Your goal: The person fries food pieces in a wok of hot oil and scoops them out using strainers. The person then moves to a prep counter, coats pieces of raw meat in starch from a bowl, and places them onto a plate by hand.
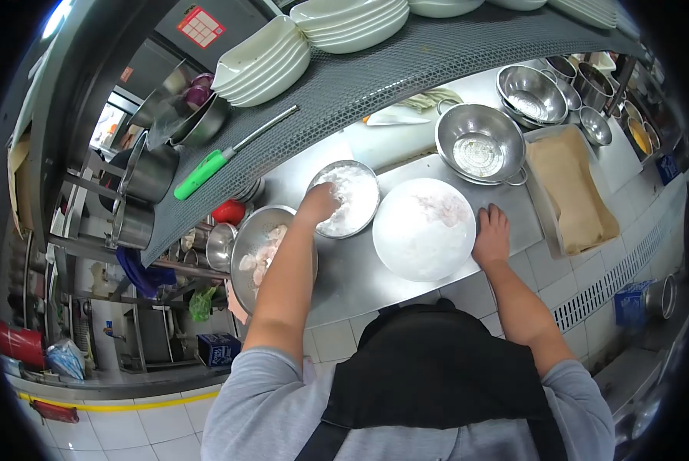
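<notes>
My left hand [319, 203] reaches into a round metal bowl of white powder [353, 201]. Its fingers are curled and partly hidden in the powder, so what they grip cannot be made out. Under my left forearm, a larger metal bowl [239, 286] holds pale pink raw meat pieces [266, 252]. To the right of the powder stands a big round white plate [413, 257], dusted white, with pale, powdered pieces [444, 209] near its upper right. Beside that plate's right edge my right hand [492, 237] lies flat on the steel counter, fingers stretched out, holding nothing.
Metal colanders [479, 146] stand behind the plate. A tray lined with brown paper [567, 188] is at the right. Overhead, a shelf with a grey mesh mat [360, 88] bears stacked white dishes [263, 65] and a green-handled sharpening rod [206, 173]. A knife [394, 117] lies behind the bowls.
</notes>
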`<state>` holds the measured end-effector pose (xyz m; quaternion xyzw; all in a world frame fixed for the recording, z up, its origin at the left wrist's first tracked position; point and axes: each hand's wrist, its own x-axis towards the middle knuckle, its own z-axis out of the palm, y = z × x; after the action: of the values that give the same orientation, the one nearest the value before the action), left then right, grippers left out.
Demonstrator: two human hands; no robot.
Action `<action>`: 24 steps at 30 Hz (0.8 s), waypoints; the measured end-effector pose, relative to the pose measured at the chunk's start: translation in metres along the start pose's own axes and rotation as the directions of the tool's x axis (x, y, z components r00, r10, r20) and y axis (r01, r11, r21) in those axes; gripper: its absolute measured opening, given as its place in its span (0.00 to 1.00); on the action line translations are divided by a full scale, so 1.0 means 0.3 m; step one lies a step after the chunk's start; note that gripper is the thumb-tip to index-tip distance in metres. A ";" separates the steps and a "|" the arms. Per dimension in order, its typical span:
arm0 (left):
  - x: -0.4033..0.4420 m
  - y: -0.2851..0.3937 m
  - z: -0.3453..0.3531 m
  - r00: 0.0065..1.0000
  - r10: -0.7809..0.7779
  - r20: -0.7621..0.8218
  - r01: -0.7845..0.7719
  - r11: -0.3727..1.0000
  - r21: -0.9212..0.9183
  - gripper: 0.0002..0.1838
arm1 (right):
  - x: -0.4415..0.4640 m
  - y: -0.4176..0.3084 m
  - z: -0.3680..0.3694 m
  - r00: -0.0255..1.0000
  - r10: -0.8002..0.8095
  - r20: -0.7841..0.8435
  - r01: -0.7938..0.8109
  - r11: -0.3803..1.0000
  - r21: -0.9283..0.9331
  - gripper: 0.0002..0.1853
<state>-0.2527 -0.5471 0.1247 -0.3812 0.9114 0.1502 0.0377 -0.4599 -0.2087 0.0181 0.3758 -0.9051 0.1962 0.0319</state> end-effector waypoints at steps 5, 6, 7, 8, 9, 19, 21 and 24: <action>-0.024 -0.007 0.029 0.991 0.070 -0.118 -0.072 0.997 -0.009 0.16 | -0.003 0.006 0.008 1.000 0.005 -0.015 -0.005 1.000 0.002 0.21; -0.032 -0.001 0.040 0.991 0.074 -0.115 -0.075 0.997 -0.004 0.16 | -0.006 0.004 0.009 1.000 0.010 -0.015 -0.010 1.000 0.005 0.21; -0.039 0.005 0.055 0.991 0.109 -0.071 -0.101 0.989 0.106 0.13 | -0.008 0.004 0.008 1.000 0.008 -0.023 -0.008 1.000 0.003 0.21; -0.046 0.005 0.076 0.990 0.139 -0.025 -0.131 0.968 0.213 0.11 | -0.009 0.003 0.007 1.000 0.005 -0.031 -0.005 1.000 0.000 0.21; -0.058 0.001 0.102 0.986 0.163 -0.045 -0.149 0.963 0.224 0.11 | -0.009 0.003 0.007 0.999 0.010 -0.032 -0.010 1.000 0.002 0.21; -0.059 0.202 -0.079 0.989 0.149 0.023 -0.141 0.969 -0.201 0.19 | -0.007 0.009 0.009 0.999 -0.002 -0.037 0.002 1.000 -0.009 0.21; -0.047 0.253 -0.055 0.969 0.213 0.128 -0.172 0.947 -0.271 0.19 | -0.011 0.013 0.007 1.000 0.003 -0.030 -0.003 1.000 -0.019 0.21; -0.039 0.328 0.000 0.926 0.257 0.277 -0.191 0.951 -0.244 0.18 | -0.008 0.013 0.010 0.999 -0.011 -0.042 0.011 1.000 -0.001 0.21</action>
<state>-0.3140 -0.4738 0.1510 -0.2479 0.9110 0.3072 0.1197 -0.4605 -0.2057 0.0137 0.3763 -0.9023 0.2036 0.0523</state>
